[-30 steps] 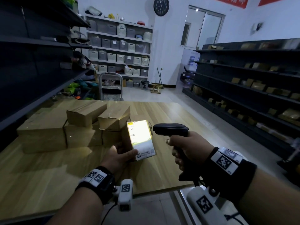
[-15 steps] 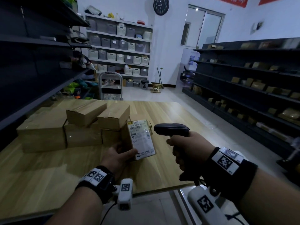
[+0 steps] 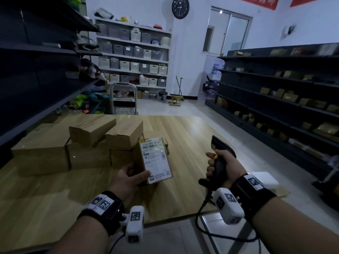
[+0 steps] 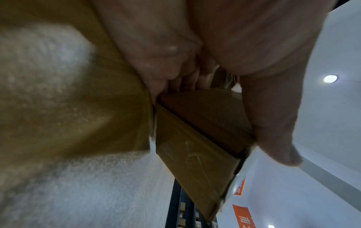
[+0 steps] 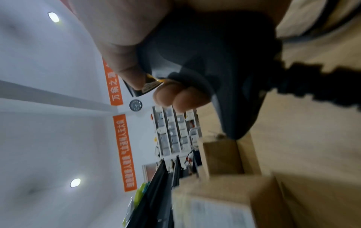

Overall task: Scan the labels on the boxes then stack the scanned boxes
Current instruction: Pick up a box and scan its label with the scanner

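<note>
Above the near edge of the wooden table (image 3: 183, 136), the left hand (image 3: 128, 178) holds a small cardboard box (image 3: 156, 160) tilted up on end, label side toward the person. The fingers wrap behind it and the thumb presses on the lower front corner, so the grip is closed round the box's bottom end only. The right hand (image 3: 222, 167) is curled tight round the handle of a black scanner (image 3: 219, 158), whose head points up and away from the label (image 3: 156, 158), with the cable trailing off the table edge.

Held this low, the box could, I judge, pivot or slip out of the pinch if it is swung quickly toward the pile. The pile of boxes (image 3: 77, 143) just beside it is uneven: the two upper boxes sit skewed across the lower ones, so a box set carelessly on top may slide or knock one askew. The dangling cable could also snag on the table edge.

The box is plain brown corrugated card, flat-sided with sharp corners, light by the look of it. Its label is white and glossy, printed with a barcode and small text. The scanner is smooth dark plastic with a pistol-shaped grip. The tabletop is pale wood-grain, smooth and faintly reflective.
</note>
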Available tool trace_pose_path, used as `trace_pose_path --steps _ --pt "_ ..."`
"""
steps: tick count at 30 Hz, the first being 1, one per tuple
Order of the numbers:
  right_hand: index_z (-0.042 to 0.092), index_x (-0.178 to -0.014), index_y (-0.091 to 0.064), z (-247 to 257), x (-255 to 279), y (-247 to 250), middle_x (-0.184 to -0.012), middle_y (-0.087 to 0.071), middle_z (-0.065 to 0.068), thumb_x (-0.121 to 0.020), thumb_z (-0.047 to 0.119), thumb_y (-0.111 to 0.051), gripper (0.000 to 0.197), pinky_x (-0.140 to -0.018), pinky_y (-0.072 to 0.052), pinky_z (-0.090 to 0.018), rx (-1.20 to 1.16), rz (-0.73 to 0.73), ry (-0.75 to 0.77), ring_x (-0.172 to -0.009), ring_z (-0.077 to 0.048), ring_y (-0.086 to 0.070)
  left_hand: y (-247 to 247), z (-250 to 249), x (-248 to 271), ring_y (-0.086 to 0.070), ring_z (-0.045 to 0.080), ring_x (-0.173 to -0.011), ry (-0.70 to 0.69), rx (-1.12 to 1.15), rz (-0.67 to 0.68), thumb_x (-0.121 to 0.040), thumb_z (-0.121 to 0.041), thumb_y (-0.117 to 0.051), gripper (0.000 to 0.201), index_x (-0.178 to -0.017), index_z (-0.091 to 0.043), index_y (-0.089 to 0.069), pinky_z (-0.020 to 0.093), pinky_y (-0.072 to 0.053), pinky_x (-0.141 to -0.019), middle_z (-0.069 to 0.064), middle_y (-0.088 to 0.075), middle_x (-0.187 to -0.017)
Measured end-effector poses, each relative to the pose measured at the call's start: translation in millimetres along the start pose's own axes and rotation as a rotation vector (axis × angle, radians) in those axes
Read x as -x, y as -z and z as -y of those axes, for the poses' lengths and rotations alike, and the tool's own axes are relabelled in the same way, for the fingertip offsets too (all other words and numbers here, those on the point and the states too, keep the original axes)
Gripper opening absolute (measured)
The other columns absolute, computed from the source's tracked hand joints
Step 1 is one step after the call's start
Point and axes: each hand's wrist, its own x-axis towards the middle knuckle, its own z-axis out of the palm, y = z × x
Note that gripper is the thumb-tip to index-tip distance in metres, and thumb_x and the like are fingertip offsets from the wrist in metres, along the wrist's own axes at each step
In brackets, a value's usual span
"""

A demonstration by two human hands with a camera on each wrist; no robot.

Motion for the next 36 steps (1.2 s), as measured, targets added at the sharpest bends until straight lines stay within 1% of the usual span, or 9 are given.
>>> trace_pose_path --steps 5,10,15,19,24,27,29,33,36 --pt "0.006 -0.114 -0.059 -9.7 -37.5 35.8 -0.068 -0.052 -0.004 -0.101 0.036 -0.06 0.032 -0.049 -0.046 -0.029 -0.08 -0.055 -0.022 -0.048 -0.02 -0.049 2.7 7.0 -6.0 -0.078 0.044 -0.117 -0.024 0.06 0.019 -0.022 -0.038 -0.117 0.135 -0.139 -0.001 -0.064 0.064 -0.057 -0.109 0.023 -0.079 -0.13" --pt "0.003 -0.114 -0.062 -20.0 -55.6 51.9 -0.07 -0.056 -0.007 -0.101 0.046 -0.061 0.045 -0.053 -0.049 -0.03 -0.099 -0.033 -0.072 -0.053 -0.022 -0.053 0.5 6.8 -7.5 -0.082 0.041 -0.105 0.003 0.154 0.054 -0.013 -0.029 -0.117 0.134 -0.132 0.004 -0.064 0.047 -0.071 -0.077 0.026 -0.08 -0.123" --pt "0.005 -0.124 -0.063 -27.6 -65.8 72.7 -0.076 -0.054 -0.004 -0.062 0.051 -0.096 0.084 -0.058 -0.049 -0.034 -0.312 0.085 -0.005 -0.059 -0.019 -0.052 -1.9 8.0 -5.6 -0.08 0.043 -0.111 0.01 0.18 0.035 -0.019 -0.024 -0.118 0.139 -0.14 0.009 -0.058 0.047 -0.071 -0.078 0.03 -0.076 -0.131" --pt "0.006 -0.122 -0.062 -31.1 -72.6 78.5 -0.074 -0.054 -0.003 -0.073 0.055 -0.084 0.072 -0.057 -0.051 -0.033 -0.352 0.144 -0.009 -0.058 -0.018 -0.052 -4.8 8.6 -0.3 -0.081 0.043 -0.109 0.005 0.167 0.034 -0.057 -0.005 -0.105 0.102 -0.144 0.012 -0.056 0.048 -0.071 -0.079 0.032 -0.075 -0.131" --pt "0.006 -0.119 -0.061 -27.7 -75.5 76.4 -0.07 -0.053 -0.003 -0.089 0.056 -0.065 0.058 -0.058 -0.051 -0.032 -0.369 0.119 -0.055 -0.055 -0.018 -0.054 -13.1 7.5 6.9 -0.077 0.048 -0.116 0.007 0.013 0.025 -0.023 -0.038 -0.117 0.131 -0.134 0.006 -0.064 0.056 -0.068 -0.093 0.03 -0.077 -0.129" --pt "0.005 -0.118 -0.061 -26.6 -75.3 74.6 -0.071 -0.053 -0.004 -0.086 0.056 -0.065 0.06 -0.057 -0.051 -0.033 -0.372 0.122 -0.064 -0.054 -0.019 -0.053 -31.6 3.1 9.5 -0.075 0.051 -0.119 0.036 0.099 0.047 -0.056 -0.018 -0.11 0.098 -0.135 0.012 -0.062 0.055 -0.068 -0.092 0.035 -0.074 -0.132" --pt "0.004 -0.116 -0.061 -25.7 -73.2 73.6 -0.07 -0.052 -0.004 -0.085 0.056 -0.064 0.06 -0.058 -0.049 -0.033 -0.369 0.119 -0.063 -0.054 -0.019 -0.052 -53.9 -2.9 9.9 -0.078 0.048 -0.113 0.059 0.154 0.041 -0.08 -0.004 -0.081 0.059 -0.133 0.014 -0.063 0.053 -0.068 -0.089 0.036 -0.075 -0.129" --pt "0.003 -0.117 -0.062 -26.1 -70.1 72.6 -0.069 -0.05 -0.005 -0.091 0.057 -0.062 0.059 -0.062 -0.045 -0.035 -0.371 0.11 -0.049 -0.052 -0.019 -0.049 -103.1 -10.3 -7.6 -0.082 0.043 -0.103 0.087 0.154 0.036 -0.085 -0.003 -0.08 0.048 -0.128 0.015 -0.069 0.047 -0.07 -0.086 0.038 -0.074 -0.127" --pt "0.004 -0.113 -0.062 -23.9 -69.1 72.0 -0.067 -0.049 -0.005 -0.093 0.057 -0.061 0.057 -0.067 -0.038 -0.035 -0.392 0.097 -0.058 -0.052 -0.019 -0.048 -139.6 -15.2 -26.7 -0.084 0.037 -0.089 0.152 0.156 0.034 -0.094 -0.009 -0.075 0.028 -0.112 0.011 -0.078 0.042 -0.071 -0.069 0.033 -0.08 -0.113"
